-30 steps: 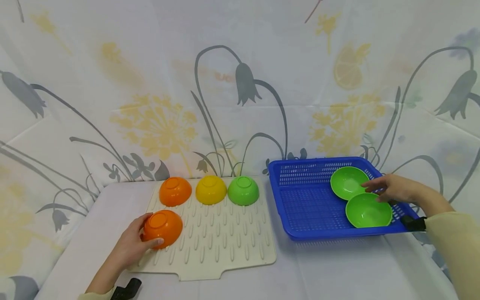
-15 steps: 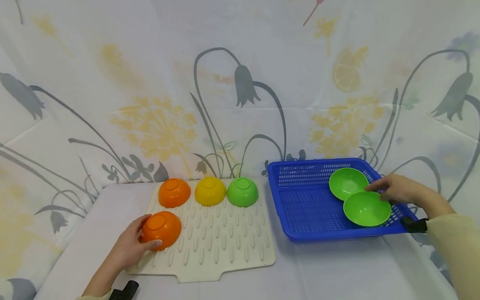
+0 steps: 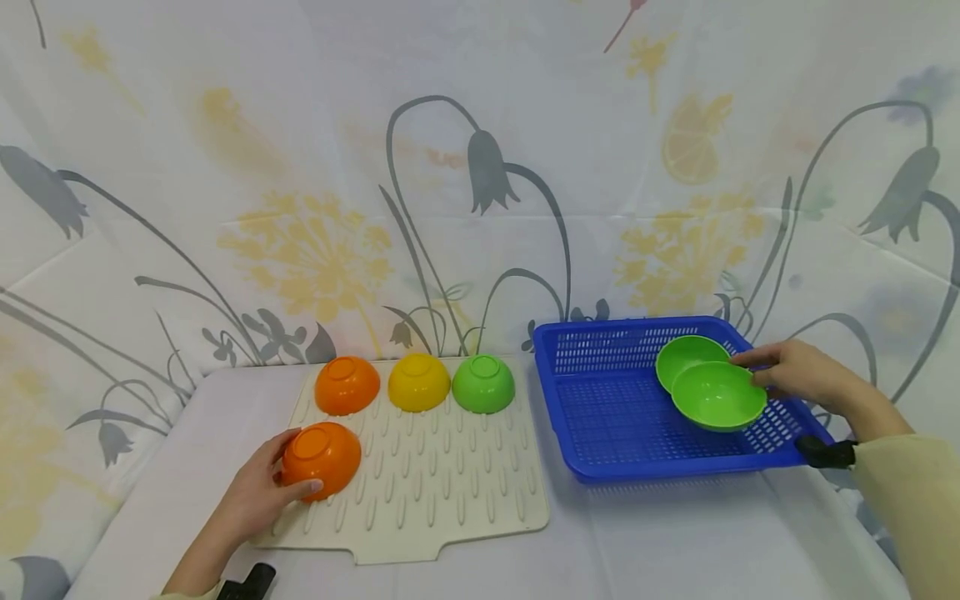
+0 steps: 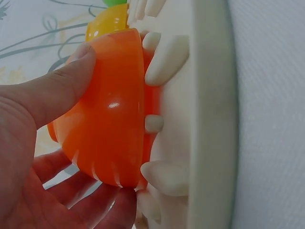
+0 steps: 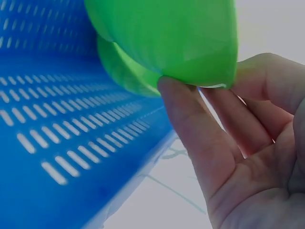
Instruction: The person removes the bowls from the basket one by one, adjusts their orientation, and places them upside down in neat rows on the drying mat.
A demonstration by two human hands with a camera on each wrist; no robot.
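Note:
My left hand (image 3: 262, 483) grips an orange bowl (image 3: 327, 460) that sits upside down on the front left of the cream draining mat (image 3: 450, 492). In the left wrist view the thumb lies on one side of that orange bowl (image 4: 109, 105), and the fingers curl under the other, its rim against the mat's pegs. Over the blue basket (image 3: 615, 475), my right hand (image 3: 813, 382) pinches the rim of a green bowl (image 3: 716, 400), mouth up. This held bowl (image 5: 190, 38) partly covers a second green bowl (image 3: 682, 354) in the basket.
Along the mat's back edge stand an upturned orange bowl (image 3: 347, 386), a yellow bowl (image 3: 419, 383) and a green bowl (image 3: 483, 384). A flower-patterned cloth (image 3: 480, 250) hangs behind the white-covered table (image 3: 622, 542).
The right hand has taken hold of the front green bowl and raised it, shifting it left and back over the other green bowl. The left hand stays on its orange bowl.

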